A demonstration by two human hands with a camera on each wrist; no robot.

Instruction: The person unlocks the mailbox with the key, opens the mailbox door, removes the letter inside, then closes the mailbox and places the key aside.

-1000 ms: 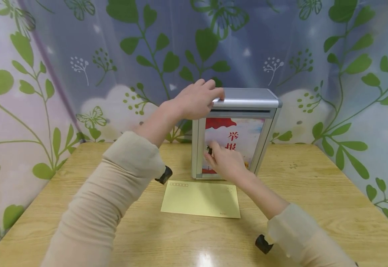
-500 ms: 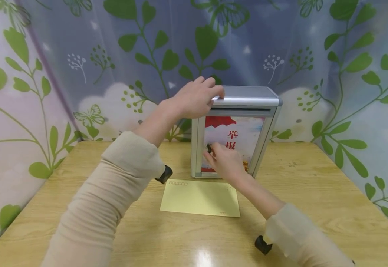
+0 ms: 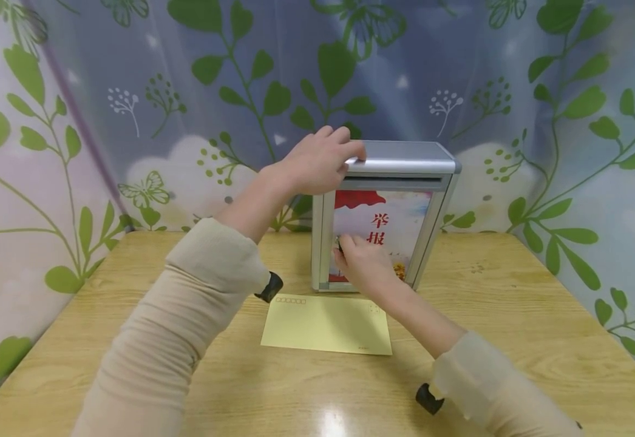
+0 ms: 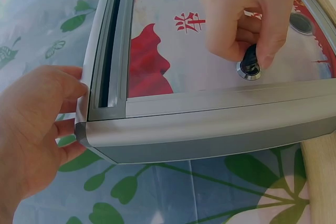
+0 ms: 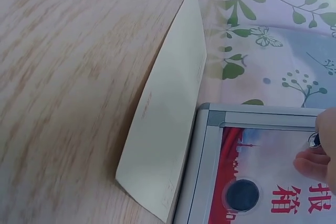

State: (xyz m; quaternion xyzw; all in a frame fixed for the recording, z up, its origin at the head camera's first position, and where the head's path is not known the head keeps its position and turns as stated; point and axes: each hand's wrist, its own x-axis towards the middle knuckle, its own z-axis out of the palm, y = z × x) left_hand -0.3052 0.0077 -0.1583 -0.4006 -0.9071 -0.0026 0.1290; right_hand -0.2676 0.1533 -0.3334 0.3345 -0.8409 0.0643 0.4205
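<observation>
A silver metal mailbox (image 3: 429, 243) stands upright on the table, with a slot near its top and a front panel bearing red characters. My left hand (image 3: 320, 162) grips its top left corner, fingers wrapped over the edge in the left wrist view. Low on the panel's left side is a round chrome lock (image 4: 248, 72). My right hand (image 3: 371, 266) pinches the black-headed key (image 4: 252, 54) standing in it, between thumb and index finger. The front panel lies flush in its frame.
A yellow envelope (image 3: 325, 325) lies flat on the wooden table (image 3: 263, 388), right in front of the mailbox base. Behind the table hangs a leaf-patterned curtain (image 3: 213, 115). Black wrist straps show near both sleeves.
My right fingers have turned slightly at the lock, and less of the key shows in the head view. The left hand keeps its grip; mailbox and envelope stay put.
</observation>
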